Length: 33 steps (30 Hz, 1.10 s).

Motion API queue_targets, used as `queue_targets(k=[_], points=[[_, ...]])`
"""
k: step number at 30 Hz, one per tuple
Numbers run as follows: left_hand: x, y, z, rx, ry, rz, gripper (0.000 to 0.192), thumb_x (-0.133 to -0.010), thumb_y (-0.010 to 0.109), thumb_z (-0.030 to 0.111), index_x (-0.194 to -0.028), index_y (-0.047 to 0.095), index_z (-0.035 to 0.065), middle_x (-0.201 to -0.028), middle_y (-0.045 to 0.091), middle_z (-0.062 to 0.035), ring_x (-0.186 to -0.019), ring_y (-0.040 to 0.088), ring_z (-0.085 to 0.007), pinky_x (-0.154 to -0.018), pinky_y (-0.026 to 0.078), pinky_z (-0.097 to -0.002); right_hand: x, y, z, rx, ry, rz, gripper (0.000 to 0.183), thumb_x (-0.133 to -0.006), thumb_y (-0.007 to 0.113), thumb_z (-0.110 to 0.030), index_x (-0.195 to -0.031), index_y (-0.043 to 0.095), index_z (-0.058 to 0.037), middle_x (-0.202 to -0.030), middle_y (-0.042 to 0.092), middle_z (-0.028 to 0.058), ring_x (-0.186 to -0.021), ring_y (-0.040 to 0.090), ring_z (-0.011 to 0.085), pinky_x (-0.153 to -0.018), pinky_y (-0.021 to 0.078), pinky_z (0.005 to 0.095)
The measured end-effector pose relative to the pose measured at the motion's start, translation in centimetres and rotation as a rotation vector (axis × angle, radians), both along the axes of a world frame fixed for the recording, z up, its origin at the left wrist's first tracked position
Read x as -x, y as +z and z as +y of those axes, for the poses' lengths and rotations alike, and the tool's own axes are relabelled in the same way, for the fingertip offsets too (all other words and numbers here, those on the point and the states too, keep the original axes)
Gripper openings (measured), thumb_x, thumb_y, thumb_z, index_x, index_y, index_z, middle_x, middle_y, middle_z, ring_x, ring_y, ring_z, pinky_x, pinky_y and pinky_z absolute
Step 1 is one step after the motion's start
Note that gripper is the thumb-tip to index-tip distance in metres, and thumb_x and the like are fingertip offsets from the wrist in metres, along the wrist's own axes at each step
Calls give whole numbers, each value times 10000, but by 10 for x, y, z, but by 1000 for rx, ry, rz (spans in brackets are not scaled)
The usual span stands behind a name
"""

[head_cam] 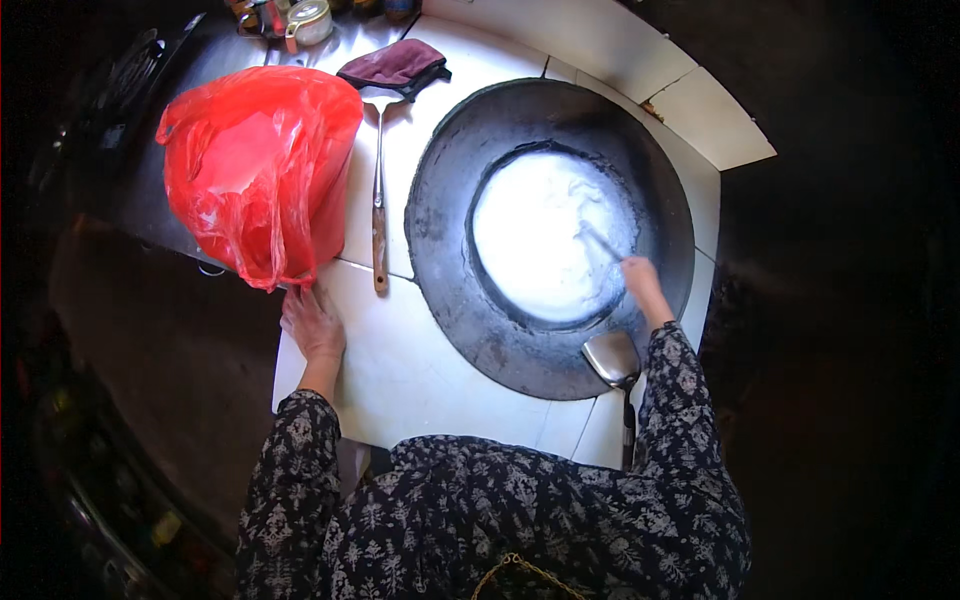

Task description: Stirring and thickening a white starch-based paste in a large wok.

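A large dark wok (450,300) is set in a white tiled counter, with a white, glaring content (532,232) in its middle. My right hand (643,281) grips a thin utensil (600,241) whose far end dips into the white content. A metal spatula with a black handle (613,358) lies over the wok's near rim, beside my right sleeve. My left hand (313,324) rests on the counter's left edge, just below a red plastic bag (262,165); its fingertips are partly hidden at the bag. Between bag and wok lies a spatula with a wooden handle (380,240).
A maroon cloth (394,64) lies at the back, over the far end of the wooden-handled spatula. A lidded jar (309,21) and other containers stand at the back left. A raised tiled edge (600,45) runs behind the wok.
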State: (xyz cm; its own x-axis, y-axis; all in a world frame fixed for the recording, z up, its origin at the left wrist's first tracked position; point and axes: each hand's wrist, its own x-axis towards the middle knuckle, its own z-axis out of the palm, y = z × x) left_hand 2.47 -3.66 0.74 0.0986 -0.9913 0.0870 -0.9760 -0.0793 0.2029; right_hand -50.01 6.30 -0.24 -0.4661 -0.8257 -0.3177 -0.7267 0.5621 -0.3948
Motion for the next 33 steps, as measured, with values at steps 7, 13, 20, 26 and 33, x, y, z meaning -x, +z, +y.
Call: queue_targets(k=[7, 13, 20, 26, 33], points=[[17, 3, -2, -46, -13, 43, 362, -836, 421, 270, -1158, 400, 107, -1238, 350, -164, -1123, 320, -330, -893, 249, -450, 21, -22, 12, -260, 31, 166, 257, -764, 447, -195, -841, 605, -8, -868, 566, 226, -825, 547, 361, -729, 434, 406], [4, 2, -2, -2, -20, 20, 356, -835, 424, 265, -1154, 402, 109, -1222, 360, -165, -1119, 324, -329, -880, 258, -452, 13, 7, 17, 153, -135, 227, 220, -768, 471, -170, -818, 601, 0, -795, 572, 220, -755, 557, 345, -672, 427, 397], [9, -2, -4, 19, -22, 32, 323, -842, 416, 261, -1118, 417, 94, -1198, 380, -164, -1106, 338, -329, -878, 265, -449, 1, -10, 36, -287, 42, 22, 258, -761, 455, -202, -824, 604, -2, -885, 568, 216, -826, 538, 375, -731, 417, 422], [1, 2, -2, 4, -6, -1, 345, -849, 404, 272, -1142, 398, 91, -1200, 377, -167, -1117, 329, -319, -888, 261, -440, 23, 22, 42, -73, -173, 167, 231, -761, 460, -160, -828, 604, 7, -831, 587, 201, -793, 557, 349, -692, 433, 385], [0, -3, -2, -23, 5, 17, 349, -855, 385, 283, -1148, 402, 93, -1218, 365, -154, -1122, 326, -316, -898, 256, -437, -68, 10, 19, -243, -47, -462, 143, -739, 505, -102, -660, 586, -14, -492, 453, 29, -408, 403, 112, -372, 288, 281]])
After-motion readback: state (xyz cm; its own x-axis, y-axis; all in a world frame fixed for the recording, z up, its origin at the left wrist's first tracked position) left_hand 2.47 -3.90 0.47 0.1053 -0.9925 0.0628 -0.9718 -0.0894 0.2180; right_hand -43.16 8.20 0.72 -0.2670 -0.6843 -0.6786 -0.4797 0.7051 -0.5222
